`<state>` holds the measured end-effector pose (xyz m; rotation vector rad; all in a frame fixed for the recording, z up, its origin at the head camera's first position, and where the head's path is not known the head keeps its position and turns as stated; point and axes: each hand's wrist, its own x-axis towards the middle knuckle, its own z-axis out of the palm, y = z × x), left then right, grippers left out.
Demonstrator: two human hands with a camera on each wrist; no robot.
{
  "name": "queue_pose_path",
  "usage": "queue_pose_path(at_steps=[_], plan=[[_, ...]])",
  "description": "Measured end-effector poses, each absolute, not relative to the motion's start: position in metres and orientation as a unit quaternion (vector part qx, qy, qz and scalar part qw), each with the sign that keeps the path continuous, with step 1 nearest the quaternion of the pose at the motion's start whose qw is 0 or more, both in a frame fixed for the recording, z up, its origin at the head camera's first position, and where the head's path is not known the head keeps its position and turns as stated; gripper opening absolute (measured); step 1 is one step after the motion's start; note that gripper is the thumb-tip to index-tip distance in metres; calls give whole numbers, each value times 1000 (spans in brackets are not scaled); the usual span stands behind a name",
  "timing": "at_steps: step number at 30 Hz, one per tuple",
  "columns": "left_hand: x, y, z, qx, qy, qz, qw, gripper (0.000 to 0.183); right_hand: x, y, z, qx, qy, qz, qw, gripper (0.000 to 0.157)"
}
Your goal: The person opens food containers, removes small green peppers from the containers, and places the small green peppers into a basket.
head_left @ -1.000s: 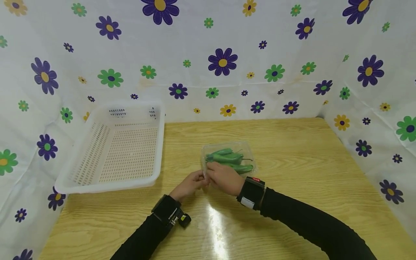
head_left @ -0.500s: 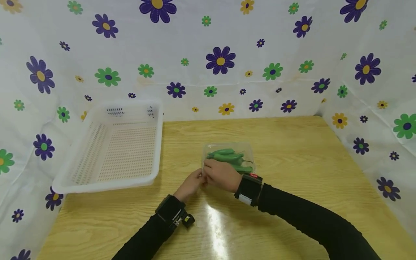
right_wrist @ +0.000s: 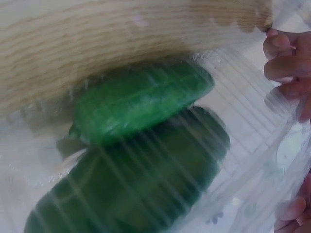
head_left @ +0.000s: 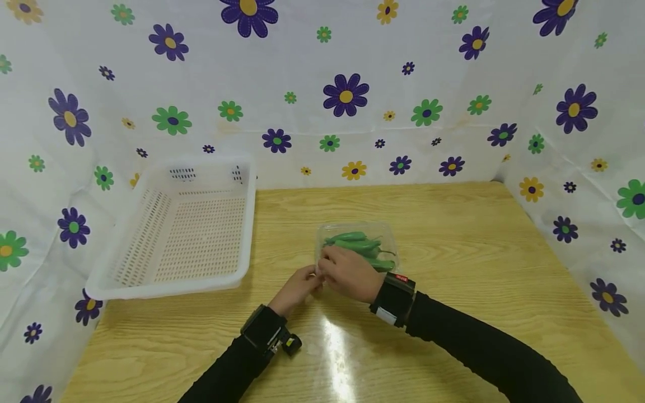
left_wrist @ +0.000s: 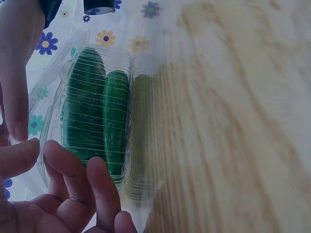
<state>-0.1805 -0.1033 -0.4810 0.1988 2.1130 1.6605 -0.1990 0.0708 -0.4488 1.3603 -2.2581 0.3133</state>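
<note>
A clear plastic clamshell box (head_left: 375, 228) holding several green peppers (head_left: 355, 245) sits mid-table in the head view. My left hand (head_left: 297, 288) pinches the box's near-left corner, its curled fingertips (left_wrist: 70, 179) at the plastic edge in the left wrist view. Right beside it, my right hand (head_left: 353, 274) grips the same edge with bent fingers, covering part of the box. Ribbed clear plastic lies over the peppers (left_wrist: 83, 104) in the left wrist view. Up close, the right wrist view has two peppers (right_wrist: 146, 104) behind the plastic and fingers (right_wrist: 286, 68) at the right edge.
To the left stands a white perforated plastic basket (head_left: 244, 235) with nothing in it. A wood-grain table (head_left: 453, 257) lies under everything. White cloth with printed flowers (head_left: 302, 61) hangs behind and along both sides.
Both hands stay at the near-left corner of the box, with small shifts of the fingers. The box has moved slightly within the view, and the basket stays put.
</note>
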Motion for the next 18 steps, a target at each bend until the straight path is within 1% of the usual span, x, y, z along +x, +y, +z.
queue_pose_path(at_steps=[3,6,12,18], plan=[[-179,-103,-481,70,764,602,223,24,-196,80,-444,487,-833,125,231,22],[-178,-101,-483,56,765,598,234,23,-192,100,-438,466,-844,141,224,26],[-178,-97,-482,35,785,566,251,23,-188,143,-433,416,-865,156,231,27],[-177,-96,-481,11,755,594,277,20,-188,169,-438,402,-876,162,213,25]])
